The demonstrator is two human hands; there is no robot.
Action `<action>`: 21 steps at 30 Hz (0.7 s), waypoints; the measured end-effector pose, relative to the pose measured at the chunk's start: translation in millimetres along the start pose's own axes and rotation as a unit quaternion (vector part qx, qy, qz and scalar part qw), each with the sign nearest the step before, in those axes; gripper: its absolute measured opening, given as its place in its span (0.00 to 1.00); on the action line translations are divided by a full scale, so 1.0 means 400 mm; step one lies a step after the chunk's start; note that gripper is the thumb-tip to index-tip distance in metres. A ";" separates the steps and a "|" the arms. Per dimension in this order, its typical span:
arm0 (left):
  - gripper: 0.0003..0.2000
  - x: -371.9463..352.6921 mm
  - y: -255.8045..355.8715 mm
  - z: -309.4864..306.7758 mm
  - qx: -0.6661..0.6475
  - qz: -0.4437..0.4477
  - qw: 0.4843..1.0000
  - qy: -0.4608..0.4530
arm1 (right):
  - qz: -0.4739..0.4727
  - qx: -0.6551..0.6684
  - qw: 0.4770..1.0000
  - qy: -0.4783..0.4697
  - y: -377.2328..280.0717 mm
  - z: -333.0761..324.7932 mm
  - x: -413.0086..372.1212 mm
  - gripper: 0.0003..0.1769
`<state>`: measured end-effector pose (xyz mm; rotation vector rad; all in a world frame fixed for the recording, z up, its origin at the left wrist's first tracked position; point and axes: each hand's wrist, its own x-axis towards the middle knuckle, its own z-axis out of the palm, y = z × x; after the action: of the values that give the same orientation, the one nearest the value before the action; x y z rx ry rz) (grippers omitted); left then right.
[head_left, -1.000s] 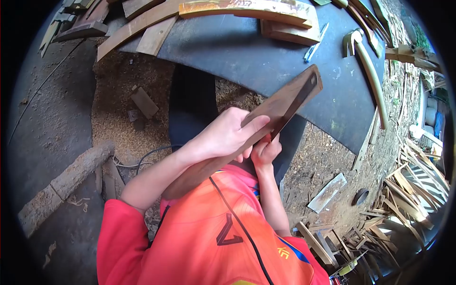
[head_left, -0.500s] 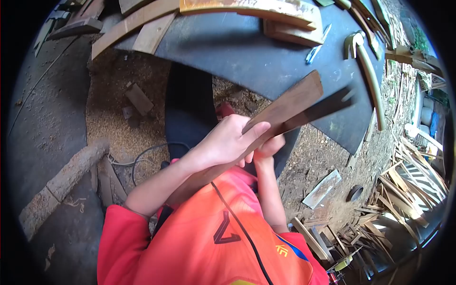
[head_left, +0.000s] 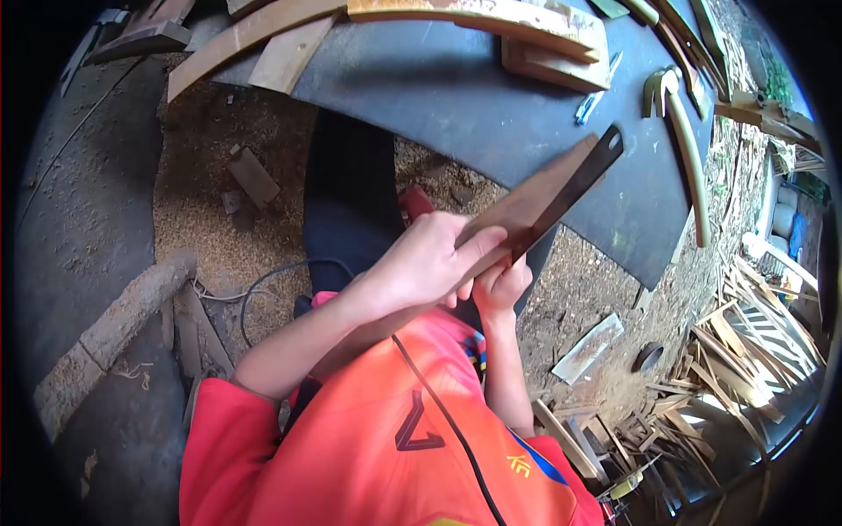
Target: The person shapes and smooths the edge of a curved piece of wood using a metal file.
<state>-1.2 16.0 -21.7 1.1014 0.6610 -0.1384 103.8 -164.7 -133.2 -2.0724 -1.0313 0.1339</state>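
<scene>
My left hand (head_left: 436,254) is wrapped round a long brown wooden board (head_left: 535,191), which slants from my lap up towards the dark table. My right hand (head_left: 503,285) is closed just below it, on the lower end of a dark flat blade (head_left: 570,195) with a hole near its tip. The blade lies along the board's right side, and its tip reaches over the table. Its handle is hidden in my right hand.
Curved wooden pieces (head_left: 474,12), a wooden block (head_left: 554,66) and a hammer (head_left: 684,145) lie on the dark table (head_left: 412,88). A log (head_left: 114,320) is at the left. Scrap wood (head_left: 745,351) is piled at the right.
The dark blade has swung up and left, so its tip is nearer the board's end. My right hand has shifted slightly. My left hand still holds the board.
</scene>
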 end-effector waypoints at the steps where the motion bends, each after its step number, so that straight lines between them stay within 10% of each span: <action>1: 0.26 -0.002 0.003 0.004 -0.007 -0.008 1.000 -0.005 | -0.005 0.004 1.000 -0.007 0.002 -0.002 0.016 0.03; 21: 0.26 0.007 -0.009 -0.001 -0.001 -0.005 0.999 -0.043 | -0.010 0.018 1.000 0.004 -0.002 -0.006 -0.008 0.12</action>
<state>-0.4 15.3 -26.2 1.0838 0.5902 -0.1925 102.4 -168.3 -131.8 -2.0272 -1.0379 0.1327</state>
